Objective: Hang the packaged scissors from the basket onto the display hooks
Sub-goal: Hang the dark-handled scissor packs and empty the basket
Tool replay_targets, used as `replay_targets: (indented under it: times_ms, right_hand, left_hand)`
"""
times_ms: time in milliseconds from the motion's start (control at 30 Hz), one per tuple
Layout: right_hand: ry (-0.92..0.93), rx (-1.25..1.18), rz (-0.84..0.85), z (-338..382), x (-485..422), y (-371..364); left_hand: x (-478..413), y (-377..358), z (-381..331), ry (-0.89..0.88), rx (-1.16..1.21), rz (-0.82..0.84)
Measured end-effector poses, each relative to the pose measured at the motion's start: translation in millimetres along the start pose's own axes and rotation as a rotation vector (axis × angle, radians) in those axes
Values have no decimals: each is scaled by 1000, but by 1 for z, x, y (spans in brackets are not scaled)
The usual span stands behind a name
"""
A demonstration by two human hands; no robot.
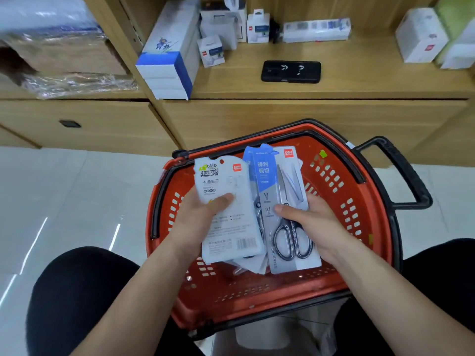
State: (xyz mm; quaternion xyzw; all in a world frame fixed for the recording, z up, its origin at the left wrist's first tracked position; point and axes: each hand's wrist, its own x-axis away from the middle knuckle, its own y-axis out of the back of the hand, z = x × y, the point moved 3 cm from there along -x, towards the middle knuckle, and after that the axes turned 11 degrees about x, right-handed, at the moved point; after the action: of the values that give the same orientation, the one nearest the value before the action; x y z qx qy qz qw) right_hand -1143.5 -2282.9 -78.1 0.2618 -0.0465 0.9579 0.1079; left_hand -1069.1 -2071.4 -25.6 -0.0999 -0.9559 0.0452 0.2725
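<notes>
Fingers [223,201] clamped: left hand [192,219] holds the white pack [231,235], right hand [318,222] the grey scissors pack [280,181], above the basket [334,160]. We'd hang one at a time.

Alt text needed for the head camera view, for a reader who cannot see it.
A person's left hand holds a white pack and the right hand a grey pack of black-handled scissors, both above a red basket. Behind, a wooden shelf carries boxes and a black phone.
</notes>
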Motion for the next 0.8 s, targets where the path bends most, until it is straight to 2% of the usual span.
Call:
replay_targets:
  times_ms: [100, 267, 367, 633, 800]
  right_hand:
    - [1, -24, 8, -1, -3, -1]
    - [-12, -71, -19, -2, -9, 2]
    - [2, -57, -51, -1, -12, 4]
    - [42, 37, -86, -7, -18, -6]
    - [77, 38, -121, -6, -21, -8]
  left_hand:
    - [0, 9, -8, -34, 90, -28]
    - [0, 23, -28, -106, 274, -169]
    - [-3, 27, -31, -137, 173, -244]
    - [-2, -12, -41, -280, -49, -274]
    - [-5, -35, -24, -360, -340, -87]
